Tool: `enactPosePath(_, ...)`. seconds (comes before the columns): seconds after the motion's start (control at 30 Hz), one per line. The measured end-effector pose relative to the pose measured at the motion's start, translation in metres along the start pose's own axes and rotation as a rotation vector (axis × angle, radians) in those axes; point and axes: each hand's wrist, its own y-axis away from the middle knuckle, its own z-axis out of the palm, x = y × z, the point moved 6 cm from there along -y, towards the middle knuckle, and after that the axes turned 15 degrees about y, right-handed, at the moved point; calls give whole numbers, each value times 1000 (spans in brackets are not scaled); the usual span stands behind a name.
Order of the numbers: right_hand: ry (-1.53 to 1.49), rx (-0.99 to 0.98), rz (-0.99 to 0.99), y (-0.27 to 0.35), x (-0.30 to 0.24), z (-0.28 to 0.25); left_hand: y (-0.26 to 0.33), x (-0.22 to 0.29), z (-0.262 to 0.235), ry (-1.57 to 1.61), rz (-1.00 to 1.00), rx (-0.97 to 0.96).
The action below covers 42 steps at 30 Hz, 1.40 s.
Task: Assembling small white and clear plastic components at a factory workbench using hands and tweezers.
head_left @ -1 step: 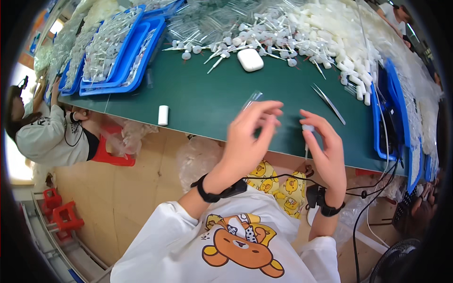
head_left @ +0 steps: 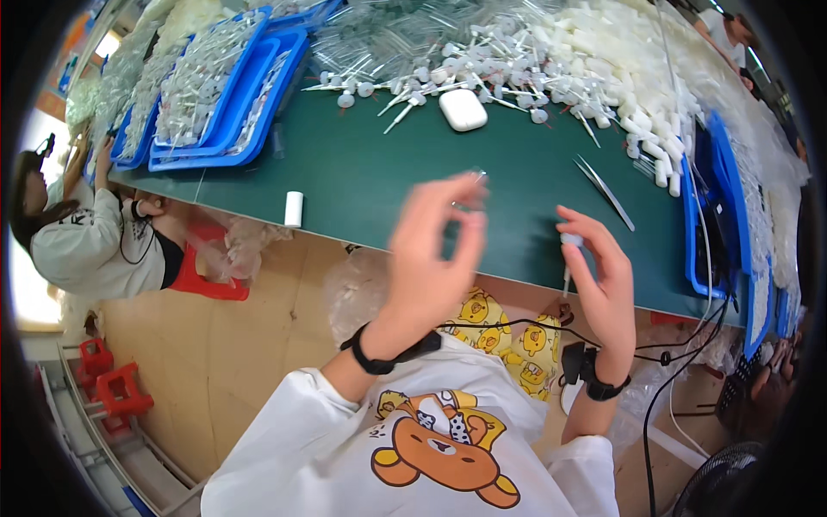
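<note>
My right hand [head_left: 605, 280] pinches a small white piece with a round translucent cap [head_left: 571, 239] between thumb and fingers; its thin white stem points down past the table edge. To its left, my left hand [head_left: 431, 246] is raised over the near part of the table, blurred by motion. Its thumb and forefinger come together round what looks like a short clear plastic tube [head_left: 480, 177], mostly hidden by the fingers. Metal tweezers [head_left: 606, 194] lie beyond my right hand. A white cylinder [head_left: 294, 209] stands near the table edge, left of my left hand.
Across the green table [head_left: 370, 172] are heaped capped stem pieces [head_left: 508, 82], clear tubes [head_left: 405, 39] and white cylinders [head_left: 642, 95]. A rounded white case [head_left: 463, 110] lies before them. Blue trays [head_left: 233, 155] flank the work area. Black cables [head_left: 680, 353] hang at right. A person [head_left: 95, 228] sits at left.
My left hand has moved left, away from my right hand, and its thumb and forefinger have drawn closer round the clear tube. My right hand has barely shifted and keeps the capped stem piece.
</note>
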Motion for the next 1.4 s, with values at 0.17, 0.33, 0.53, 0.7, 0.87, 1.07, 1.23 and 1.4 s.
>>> enactPosePath(0.17, -48, 58, 47, 14, 14, -8, 9, -7, -122, -997, 89, 533)
enactPosePath(0.33, -37, 60, 2, 5, 6, 6, 7, -46, -134, -1000, -61, 190)
enactPosePath(0.53, -11, 23, -111, 3, -17, 27, 2, -33, -157, -823, -21, 272)
enactPosePath(0.7, -162, 6, -129, 8, -30, 38, 6, -24, -193, -748, 44, 452)
enactPosePath(0.87, -170, 107, -154, 10, -30, 44, 16, -34, -200, -868, 27, 455)
enactPosePath(1.07, -316, 118, -65, 8, -12, 43, 17, -17, -182, -703, -113, 430)
enactPosePath(1.23, -466, 178, -43, 12, -3, 35, 19, -4, -122, -331, -113, 294)
enactPosePath(1.4, -470, 262, 9, 18, 6, 29, 23, -2, -47, 363, -322, 98)
